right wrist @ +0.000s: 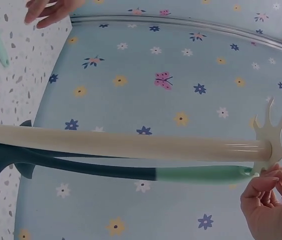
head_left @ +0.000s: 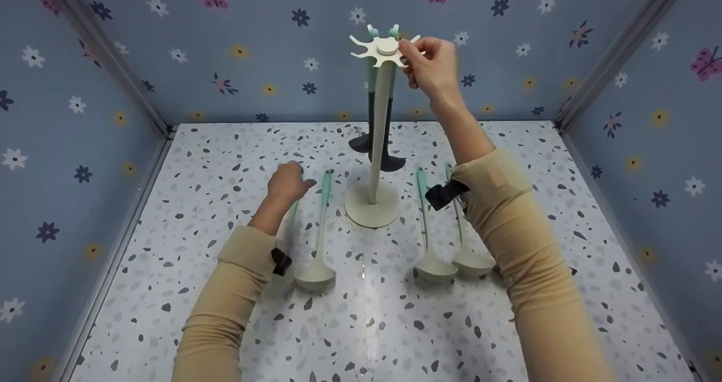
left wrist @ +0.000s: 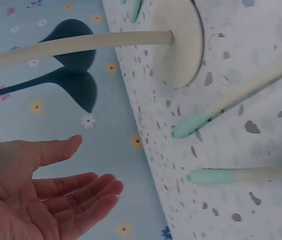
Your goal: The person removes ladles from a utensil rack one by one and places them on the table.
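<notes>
A cream utensil stand (head_left: 381,128) rises from a round base, with a pronged hook ring (head_left: 369,49) on top. My right hand (head_left: 434,69) pinches the ring's right side between thumb and fingers; in the right wrist view it grips a prong (right wrist: 263,167) beside a mint handle end. Two dark utensils with mint handles hang from the rear prongs, a dark spoon-like head (head_left: 389,162) showing low behind the pole. My left hand (left wrist: 56,195) is held with fingers extended and nothing in it, above a partly hidden mint-handled utensil (head_left: 290,218). Beside that lies a cream ladle (head_left: 316,275).
Right of the base lie another cream ladle (head_left: 436,267) and a second cream-headed utensil (head_left: 472,262), partly covered by my right sleeve. The speckled table (head_left: 361,325) meets blue flowered walls (head_left: 282,49) at the back and sides.
</notes>
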Motion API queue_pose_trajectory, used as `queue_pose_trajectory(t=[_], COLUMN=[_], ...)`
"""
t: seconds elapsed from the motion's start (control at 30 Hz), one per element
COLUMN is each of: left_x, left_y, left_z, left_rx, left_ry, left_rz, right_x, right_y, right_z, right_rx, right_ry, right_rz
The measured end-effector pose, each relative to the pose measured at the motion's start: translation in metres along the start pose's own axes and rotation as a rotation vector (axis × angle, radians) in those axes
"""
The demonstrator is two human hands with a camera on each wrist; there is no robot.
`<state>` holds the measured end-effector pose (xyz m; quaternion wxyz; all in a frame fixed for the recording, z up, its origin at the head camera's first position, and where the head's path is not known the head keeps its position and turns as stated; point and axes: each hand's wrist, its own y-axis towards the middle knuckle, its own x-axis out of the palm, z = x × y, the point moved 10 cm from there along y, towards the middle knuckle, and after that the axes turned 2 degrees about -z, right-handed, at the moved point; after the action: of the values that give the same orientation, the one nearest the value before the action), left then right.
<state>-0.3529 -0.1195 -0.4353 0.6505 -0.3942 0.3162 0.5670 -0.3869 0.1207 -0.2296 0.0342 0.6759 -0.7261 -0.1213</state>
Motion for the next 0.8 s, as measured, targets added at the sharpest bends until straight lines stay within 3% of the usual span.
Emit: queue_pose_trajectory(t=[0.3,0.6,0.8], left_x=[-0.048,-0.096,-0.128], left_y=[-0.008,-0.018,-0.022], left_z=[0.056,0.103,0.129], left_rx=[0.135,0.262,0.342], left_ry=[-0.044,-0.188,-0.248], left_rz=[0.132,0.276,0.418], right_x=[-0.007,-0.015,-0.017], right_y=[-0.005,-0.016,-0.027], right_z=[-0.011,-0.021,-0.029], right_rx=[-0.085,-0.198,-0.271], right_ry=[-0.147,-0.271,-0.450], right_rz=[0.007,0.037,0.089])
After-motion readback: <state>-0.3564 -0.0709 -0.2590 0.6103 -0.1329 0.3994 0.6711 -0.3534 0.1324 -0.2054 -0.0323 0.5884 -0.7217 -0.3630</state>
